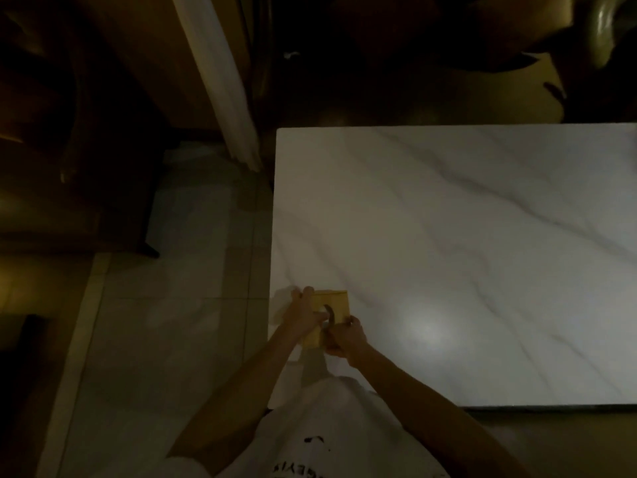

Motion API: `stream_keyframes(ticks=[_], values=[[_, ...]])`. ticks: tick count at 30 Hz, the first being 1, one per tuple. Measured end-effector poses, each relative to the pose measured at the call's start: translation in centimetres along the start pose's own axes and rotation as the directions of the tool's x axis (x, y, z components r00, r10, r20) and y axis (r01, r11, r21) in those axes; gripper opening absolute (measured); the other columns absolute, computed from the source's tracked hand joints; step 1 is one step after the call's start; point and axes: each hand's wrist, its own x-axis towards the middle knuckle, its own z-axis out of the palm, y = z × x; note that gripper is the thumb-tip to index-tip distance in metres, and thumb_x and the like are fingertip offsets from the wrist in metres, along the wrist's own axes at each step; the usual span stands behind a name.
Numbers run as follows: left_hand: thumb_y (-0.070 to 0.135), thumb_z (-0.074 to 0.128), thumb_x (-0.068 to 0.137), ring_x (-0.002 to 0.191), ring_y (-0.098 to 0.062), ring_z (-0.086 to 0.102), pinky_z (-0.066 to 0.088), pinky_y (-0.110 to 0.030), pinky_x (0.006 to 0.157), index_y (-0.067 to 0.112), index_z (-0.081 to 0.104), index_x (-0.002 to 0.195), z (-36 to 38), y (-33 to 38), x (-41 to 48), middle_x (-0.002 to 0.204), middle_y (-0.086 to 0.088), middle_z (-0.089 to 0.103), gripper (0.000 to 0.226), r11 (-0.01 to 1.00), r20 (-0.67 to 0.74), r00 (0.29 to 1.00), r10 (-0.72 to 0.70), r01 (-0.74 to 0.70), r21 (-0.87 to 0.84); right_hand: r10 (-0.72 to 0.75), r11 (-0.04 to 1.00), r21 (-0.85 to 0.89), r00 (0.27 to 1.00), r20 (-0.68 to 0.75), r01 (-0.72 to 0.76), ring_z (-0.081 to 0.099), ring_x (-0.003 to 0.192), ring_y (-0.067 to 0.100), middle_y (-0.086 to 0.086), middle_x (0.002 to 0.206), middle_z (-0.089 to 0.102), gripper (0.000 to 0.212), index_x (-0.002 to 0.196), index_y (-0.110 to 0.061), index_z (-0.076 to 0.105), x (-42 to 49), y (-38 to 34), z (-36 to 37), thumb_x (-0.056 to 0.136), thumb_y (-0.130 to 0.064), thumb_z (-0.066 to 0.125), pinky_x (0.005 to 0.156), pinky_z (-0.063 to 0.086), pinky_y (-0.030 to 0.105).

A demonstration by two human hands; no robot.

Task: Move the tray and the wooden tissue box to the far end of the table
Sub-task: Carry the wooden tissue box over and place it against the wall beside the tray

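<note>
The white marble surface (482,253) sits in a dim room with a pale tiled floor (172,322). The wooden tissue box (332,303) is at its near left corner. The left hand (303,313) and right hand (343,338) hold it, fingers wrapped around its sides.

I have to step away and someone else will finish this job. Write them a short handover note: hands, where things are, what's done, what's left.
Left hand: gripping the left side of the wooden tissue box.
Right hand: gripping the box's near right corner.
Box: at the near left corner of the white marble table, by the table's left edge. Too dim to tell whether it is lifted or resting.
Tray: not in view.
Done: nothing can be confirmed; the box is not at the far end.
Left: carry the box to the far end of the table, then find the tray and move it there too.
</note>
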Motion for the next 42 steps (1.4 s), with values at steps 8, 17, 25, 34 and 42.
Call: stream_keyframes(ticks=[8, 17, 25, 34, 42], values=[[0.037, 0.067, 0.083, 0.133, -0.033, 0.042, 0.040, -0.041, 0.106, 0.013, 0.013, 0.152, 1.0, 2.5, -0.4, 0.152, -0.015, 0.034, 0.091, 0.996, 0.108, 0.993, -0.054, 0.061, -0.059, -0.324, 0.659, -0.683, 0.939, 0.118, 0.313, 0.068, 0.090, 0.021, 0.007, 0.121, 0.067, 0.079, 0.137, -0.018, 0.050, -0.6, -3.1, -6.9, 0.073, -0.059, 0.072, 0.073, 0.057, 0.028], [0.043, 0.059, 0.091, 0.121, -0.024, 0.048, 0.050, -0.045, 0.095, 0.034, 0.019, 0.151, 2.8, 16.1, -4.9, 0.145, 0.000, 0.040, 0.072, 0.790, -0.020, 1.000, 0.009, -0.020, -0.613, -0.589, 0.561, -0.539, 0.760, 0.274, 0.629, 0.057, 0.123, 0.028, 0.005, 0.139, 0.054, 0.076, 0.146, -0.026, 0.041, -0.7, -10.3, -21.3, 0.080, -0.045, 0.076, 0.096, 0.052, 0.040], [0.049, 0.059, 0.089, 0.098, -0.020, 0.053, 0.054, -0.048, 0.083, 0.038, 0.039, 0.132, 9.2, 30.3, -8.9, 0.115, 0.008, 0.051, 0.048, 0.610, -0.165, 0.981, -0.105, -0.067, -0.790, -0.607, 0.739, 0.033, 0.644, 0.465, 0.673, 0.056, 0.125, 0.014, -0.006, 0.147, 0.050, 0.063, 0.148, -0.042, 0.035, -3.1, -7.5, -36.7, 0.091, -0.061, 0.051, 0.099, 0.052, 0.039], [0.053, 0.048, 0.093, 0.097, -0.013, 0.063, 0.058, -0.033, 0.067, 0.035, 0.038, 0.141, 16.6, 43.9, -11.6, 0.124, 0.003, 0.056, 0.052, 0.676, -0.254, 0.961, 0.110, -0.260, -0.689, -0.757, 0.642, 0.117, 0.602, 0.254, 0.758, 0.063, 0.114, 0.016, -0.004, 0.128, 0.064, 0.045, 0.138, -0.039, 0.051, -4.7, -8.3, -50.8, 0.097, -0.054, 0.046, 0.099, 0.053, 0.048], [0.067, 0.052, 0.082, 0.123, -0.018, 0.054, 0.046, -0.047, 0.105, 0.042, 0.022, 0.148, 22.9, 54.8, -7.0, 0.146, 0.002, 0.045, 0.076, 0.755, -0.056, 0.877, 0.478, -0.443, -0.483, -0.808, 0.565, 0.167, 0.583, -0.086, 0.808, 0.057, 0.122, 0.016, -0.005, 0.139, 0.056, 0.051, 0.145, -0.040, 0.039, -3.1, -6.9, -63.0, 0.097, -0.058, 0.039, 0.106, 0.047, 0.049]])
